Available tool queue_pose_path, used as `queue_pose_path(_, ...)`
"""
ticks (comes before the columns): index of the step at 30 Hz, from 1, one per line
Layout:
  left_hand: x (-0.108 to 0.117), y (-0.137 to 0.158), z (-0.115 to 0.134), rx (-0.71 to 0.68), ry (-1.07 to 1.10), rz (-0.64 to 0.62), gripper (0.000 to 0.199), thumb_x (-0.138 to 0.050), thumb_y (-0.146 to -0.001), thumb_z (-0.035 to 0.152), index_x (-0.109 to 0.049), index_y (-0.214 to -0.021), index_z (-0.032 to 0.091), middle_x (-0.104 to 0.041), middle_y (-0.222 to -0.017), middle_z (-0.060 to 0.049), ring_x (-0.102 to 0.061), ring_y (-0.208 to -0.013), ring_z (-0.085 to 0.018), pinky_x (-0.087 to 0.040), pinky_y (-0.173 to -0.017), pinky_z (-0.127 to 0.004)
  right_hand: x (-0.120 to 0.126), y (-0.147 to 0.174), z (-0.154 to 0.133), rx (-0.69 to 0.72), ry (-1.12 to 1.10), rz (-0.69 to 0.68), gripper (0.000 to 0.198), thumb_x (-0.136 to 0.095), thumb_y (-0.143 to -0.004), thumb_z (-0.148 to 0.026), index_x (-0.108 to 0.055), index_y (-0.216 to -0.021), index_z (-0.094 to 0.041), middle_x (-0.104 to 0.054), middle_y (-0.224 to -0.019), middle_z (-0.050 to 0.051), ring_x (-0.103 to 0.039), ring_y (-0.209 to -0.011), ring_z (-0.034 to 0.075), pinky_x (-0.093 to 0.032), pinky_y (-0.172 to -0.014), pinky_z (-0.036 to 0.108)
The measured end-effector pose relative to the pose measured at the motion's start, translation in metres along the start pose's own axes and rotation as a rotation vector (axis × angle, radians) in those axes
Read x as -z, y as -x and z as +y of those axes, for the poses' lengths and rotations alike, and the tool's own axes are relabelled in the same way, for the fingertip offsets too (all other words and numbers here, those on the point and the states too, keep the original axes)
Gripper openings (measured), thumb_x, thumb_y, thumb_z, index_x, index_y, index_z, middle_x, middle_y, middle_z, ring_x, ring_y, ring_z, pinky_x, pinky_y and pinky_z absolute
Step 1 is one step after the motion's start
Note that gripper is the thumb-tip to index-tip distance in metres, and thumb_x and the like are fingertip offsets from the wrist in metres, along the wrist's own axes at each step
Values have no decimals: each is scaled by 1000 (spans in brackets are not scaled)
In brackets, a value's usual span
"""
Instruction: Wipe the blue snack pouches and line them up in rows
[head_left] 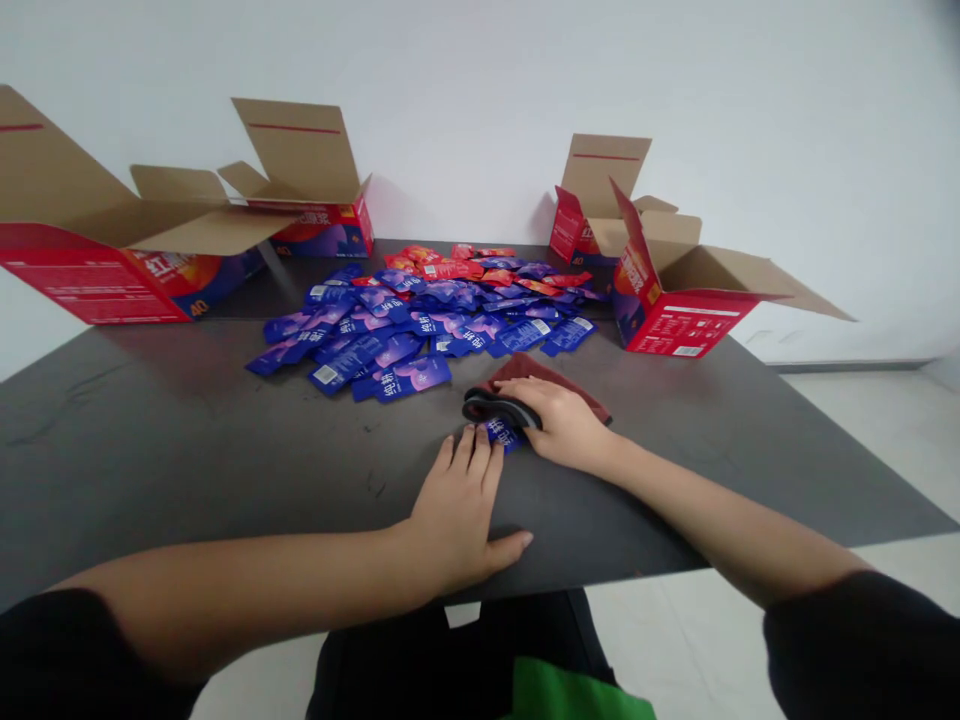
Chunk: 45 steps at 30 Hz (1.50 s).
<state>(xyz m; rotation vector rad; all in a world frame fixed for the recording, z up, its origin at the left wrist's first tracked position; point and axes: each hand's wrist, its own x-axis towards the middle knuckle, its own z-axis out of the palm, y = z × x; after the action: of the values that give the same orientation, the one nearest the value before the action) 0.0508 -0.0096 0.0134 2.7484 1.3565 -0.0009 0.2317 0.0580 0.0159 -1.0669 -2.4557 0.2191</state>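
My left hand (457, 505) lies flat on the dark table, fingers stretched out and thumb apart. Its fingertips touch the edge of a blue sachet (501, 432) with white lettering. Closed around a black, curved hand tool with a grey edge (501, 407), my right hand (564, 420) rests just above that sachet. The tool's exact kind does not show, and it covers part of the sachet. Beneath and behind my right hand is a folded brown cloth (551, 372). A heap of blue sachets (420, 325) spreads beyond both hands.
Red sachets (450, 268) lie at the back of the heap. Open red-and-blue cartons stand at the left (97, 285), back left (322, 232), back right (570, 232) and right (679, 325), flaps spread outward. The grey table (187, 440) meets a white wall behind.
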Motion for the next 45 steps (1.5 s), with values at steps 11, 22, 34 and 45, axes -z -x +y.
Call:
queue_pose_path(11, -3, 5, 4, -11, -33, 11, 77, -41, -86, 52, -37, -138, -3, -35, -144, -28, -34, -132, -39, -29, -106, -48, -1, 20, -1, -200, 207, 22, 44, -49, -75, -8, -59, -118, -12, -60, -128, 14, -53, -121, 25, -36, -108, 42)
queue_pose_path(22, -2, 4, 5, 0, -35, -5, 75, -43, -85, 50, -38, -138, -3, -36, -144, -27, -33, -134, -39, -27, -108, -48, -6, 22, -7, -201, 132, 42, 57, -47, -72, -4, -55, -128, -12, -52, -136, 16, -44, -130, 26, -30, -111, 49)
queue_pose_path(34, -2, 4, 4, -19, -41, -11, 67, -41, -87, 46, -46, -133, -2, -43, -139, -28, -35, -132, -40, -26, -108, -50, -7, 27, -6, 10, 62, -67, 63, -44, -71, -4, -49, -134, -6, -45, -142, 17, -36, -136, 24, -27, -114, 46)
queue_pose_path(45, 2, 6, 7, 38, -52, -34, 66, -44, -86, 49, -50, -131, 2, -44, -139, -27, -38, -130, -39, -32, -104, -48, -10, 25, -5, 33, -2, -67, 63, -45, -72, -5, -49, -134, -12, -49, -139, 14, -41, -133, 22, -30, -113, 46)
